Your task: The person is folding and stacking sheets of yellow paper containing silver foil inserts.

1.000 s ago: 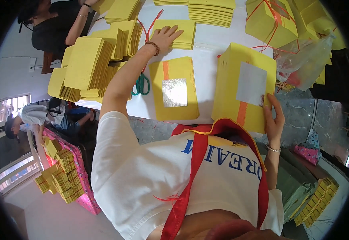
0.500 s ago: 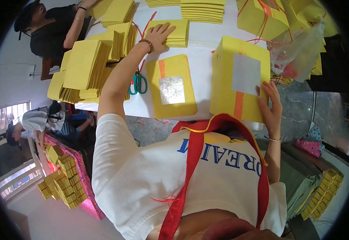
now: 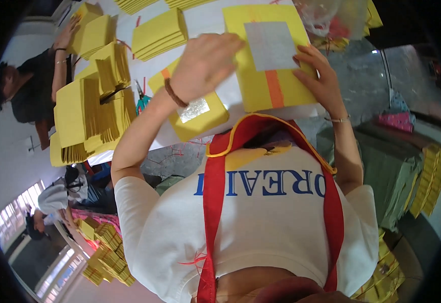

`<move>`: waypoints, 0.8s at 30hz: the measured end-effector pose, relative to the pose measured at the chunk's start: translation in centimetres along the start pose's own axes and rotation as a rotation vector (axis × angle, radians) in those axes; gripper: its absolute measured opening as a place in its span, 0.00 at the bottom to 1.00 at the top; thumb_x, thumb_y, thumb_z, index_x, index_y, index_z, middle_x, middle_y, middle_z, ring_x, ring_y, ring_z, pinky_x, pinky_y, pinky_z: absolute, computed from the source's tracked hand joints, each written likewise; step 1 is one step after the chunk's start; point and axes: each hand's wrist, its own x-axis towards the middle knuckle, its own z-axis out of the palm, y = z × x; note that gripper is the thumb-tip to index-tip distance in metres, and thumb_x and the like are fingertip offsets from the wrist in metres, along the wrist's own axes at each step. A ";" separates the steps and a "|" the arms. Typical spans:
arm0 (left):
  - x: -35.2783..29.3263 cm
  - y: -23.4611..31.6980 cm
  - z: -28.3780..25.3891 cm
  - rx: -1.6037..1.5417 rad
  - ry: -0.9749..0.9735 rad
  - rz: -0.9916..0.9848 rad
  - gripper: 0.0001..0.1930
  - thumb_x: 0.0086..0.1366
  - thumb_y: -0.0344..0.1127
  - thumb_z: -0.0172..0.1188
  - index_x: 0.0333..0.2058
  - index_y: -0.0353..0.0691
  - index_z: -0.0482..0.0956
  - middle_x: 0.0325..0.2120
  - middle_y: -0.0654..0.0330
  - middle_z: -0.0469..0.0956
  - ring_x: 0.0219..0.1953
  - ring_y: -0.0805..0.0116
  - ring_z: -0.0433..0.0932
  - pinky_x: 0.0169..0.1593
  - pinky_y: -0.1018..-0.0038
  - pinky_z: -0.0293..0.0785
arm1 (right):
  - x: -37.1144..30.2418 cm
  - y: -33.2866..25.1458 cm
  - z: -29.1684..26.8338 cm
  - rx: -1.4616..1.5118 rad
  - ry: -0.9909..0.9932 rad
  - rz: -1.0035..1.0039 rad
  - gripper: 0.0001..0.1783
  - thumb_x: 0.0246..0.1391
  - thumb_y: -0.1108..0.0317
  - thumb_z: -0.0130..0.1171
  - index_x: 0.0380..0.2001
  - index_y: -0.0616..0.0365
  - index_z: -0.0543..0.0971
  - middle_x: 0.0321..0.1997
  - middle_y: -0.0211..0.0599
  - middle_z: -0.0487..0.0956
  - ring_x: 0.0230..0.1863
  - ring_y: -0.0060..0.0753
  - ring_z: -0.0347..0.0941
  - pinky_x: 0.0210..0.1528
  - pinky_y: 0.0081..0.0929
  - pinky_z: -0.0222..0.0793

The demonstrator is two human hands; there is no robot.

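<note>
A large block of yellow joss paper (image 3: pixel 238 30) with a silver square and an orange strip stands near the table's front edge. My right hand (image 3: pixel 320 76) rests against its right side, fingers apart. My left hand (image 3: pixel 205 65) is blurred at the block's left edge, above a smaller yellow sheet or pad (image 3: pixel 200 123) with a silver square that it partly covers. Whether the left fingers touch the block cannot be made out. Teal-handled scissors (image 3: pixel 142 101) lie left of the pad, partly behind my forearm.
Stacks of folded yellow paper (image 3: pixel 71 108) crowd the table's left side; another pile (image 3: pixel 160 34) lies farther back. A clear plastic bag (image 3: pixel 331 20) is at the back right. A co-worker's hand (image 3: pixel 67 34) touches yellow paper at the far left. Wrapped green bundles (image 3: pixel 389 174) stand at right.
My left hand has left the small folded pile and come right and nearer, to the big block. My right hand stays on the block's right side. The whole view has shifted and turned.
</note>
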 end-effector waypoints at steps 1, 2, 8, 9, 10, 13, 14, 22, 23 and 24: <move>0.5 2.3 0.4 0.004 -0.008 0.058 0.25 0.49 0.34 0.60 0.49 0.41 0.71 0.46 0.55 0.71 0.45 0.58 0.69 0.46 0.65 0.63 | -0.1 0.2 0.0 -0.006 0.004 0.019 0.17 0.44 0.67 0.62 0.40 0.56 0.77 0.53 0.38 0.72 0.61 0.42 0.59 0.60 0.34 0.55; 1.1 4.3 0.6 -0.038 -0.045 0.085 0.25 0.48 0.37 0.61 0.48 0.39 0.71 0.44 0.57 0.71 0.43 0.61 0.68 0.42 0.67 0.63 | -0.2 0.4 0.0 0.010 -0.001 0.018 0.16 0.44 0.66 0.62 0.40 0.56 0.77 0.54 0.38 0.71 0.61 0.41 0.60 0.60 0.33 0.55; 0.5 6.7 3.7 0.019 -0.169 0.096 0.24 0.47 0.42 0.64 0.44 0.39 0.74 0.41 0.58 0.72 0.42 0.61 0.70 0.43 0.69 0.66 | -0.3 1.0 0.3 0.060 -0.005 0.027 0.15 0.45 0.66 0.62 0.38 0.56 0.78 0.55 0.37 0.71 0.59 0.36 0.62 0.59 0.30 0.56; 0.3 6.8 3.7 0.034 -0.156 0.094 0.24 0.47 0.42 0.64 0.43 0.39 0.74 0.41 0.59 0.72 0.41 0.62 0.71 0.41 0.70 0.66 | -0.4 1.1 0.5 0.090 -0.005 0.036 0.15 0.45 0.66 0.62 0.38 0.56 0.78 0.55 0.37 0.71 0.59 0.34 0.62 0.58 0.28 0.57; 0.2 7.0 3.7 0.049 -0.144 0.091 0.23 0.48 0.42 0.64 0.42 0.39 0.74 0.41 0.59 0.72 0.41 0.62 0.71 0.40 0.71 0.67 | -0.4 1.1 0.6 0.091 -0.002 0.045 0.15 0.45 0.66 0.62 0.38 0.56 0.78 0.55 0.37 0.71 0.59 0.34 0.62 0.58 0.28 0.57; 0.5 7.6 3.3 0.101 -0.117 0.149 0.20 0.49 0.41 0.60 0.40 0.38 0.72 0.30 0.61 0.69 0.35 0.66 0.67 0.37 0.73 0.64 | -0.3 1.2 0.6 0.213 -0.003 0.079 0.13 0.46 0.66 0.62 0.37 0.57 0.78 0.54 0.36 0.71 0.57 0.30 0.64 0.57 0.26 0.58; 0.5 7.7 3.4 0.096 -0.121 0.150 0.20 0.49 0.41 0.60 0.40 0.38 0.72 0.30 0.61 0.69 0.35 0.66 0.67 0.37 0.73 0.64 | -0.3 1.3 0.7 0.214 0.007 0.071 0.12 0.46 0.67 0.61 0.36 0.57 0.78 0.55 0.35 0.71 0.57 0.29 0.64 0.56 0.25 0.59; 1.1 6.8 2.8 -0.160 -0.172 0.011 0.08 0.52 0.34 0.60 0.30 0.38 0.78 0.29 0.58 0.75 0.33 0.60 0.73 0.33 0.71 0.70 | -0.8 2.1 0.5 0.532 -0.029 0.187 0.14 0.57 0.63 0.51 0.35 0.63 0.78 0.54 0.33 0.71 0.55 0.24 0.64 0.55 0.20 0.58; 1.3 6.8 2.8 -0.162 -0.175 0.013 0.08 0.52 0.34 0.60 0.30 0.38 0.78 0.29 0.58 0.75 0.33 0.60 0.73 0.33 0.71 0.70 | -0.9 1.9 0.4 0.561 -0.036 0.205 0.17 0.59 0.61 0.47 0.35 0.64 0.77 0.54 0.33 0.71 0.54 0.24 0.64 0.55 0.20 0.58; 1.4 6.7 2.7 -0.204 -0.200 -0.034 0.07 0.52 0.33 0.60 0.30 0.37 0.77 0.27 0.57 0.75 0.31 0.59 0.73 0.32 0.71 0.69 | -0.8 1.6 0.3 0.592 -0.045 0.221 0.20 0.61 0.59 0.43 0.34 0.66 0.77 0.54 0.33 0.71 0.54 0.23 0.65 0.55 0.20 0.58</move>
